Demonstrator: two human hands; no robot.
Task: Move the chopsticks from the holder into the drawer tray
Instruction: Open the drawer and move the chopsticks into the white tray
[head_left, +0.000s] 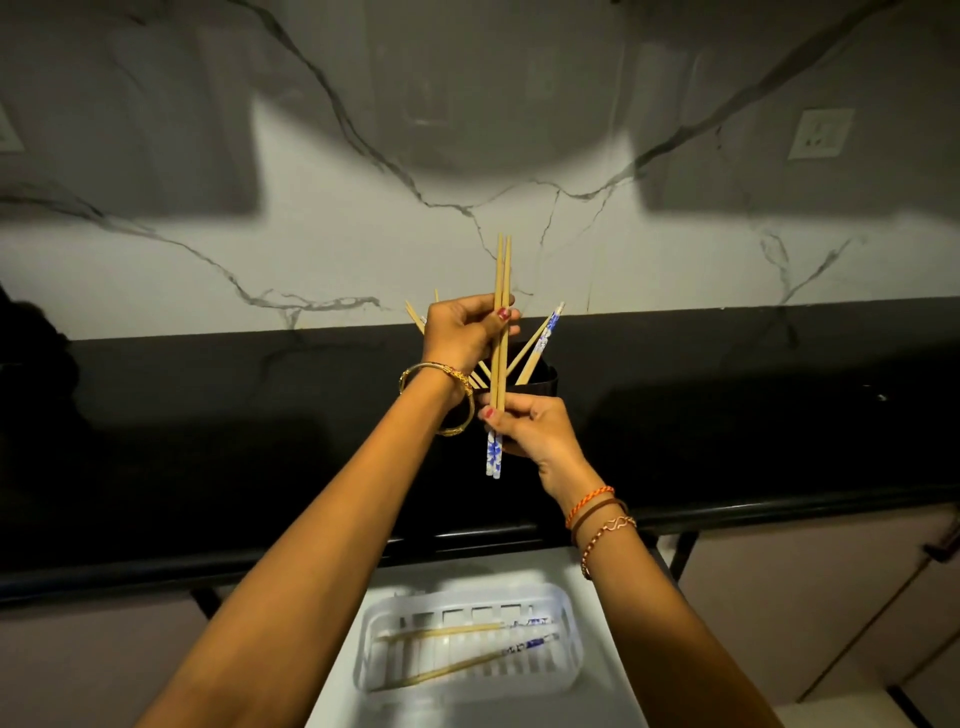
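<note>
Black countertop (208, 415) below a marble wall. Both hands, left hand (460, 332) above right hand (535, 431), pinch an upright chopstick pair (500, 312) closed-fingered above the black holder (540, 382). Two chopsticks lie in the white drawer tray (467, 644).

Both hands, left hand (460, 332) above right hand (535, 431), are gripping upright chopsticks (500, 322) over a black holder (540, 384); two more are lying in the tray (566, 670).

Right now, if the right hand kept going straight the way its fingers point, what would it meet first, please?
Probably the left wrist with its gold bangles: the right hand points leftward toward them while pinching the chopsticks. Depth is unclear.
</note>
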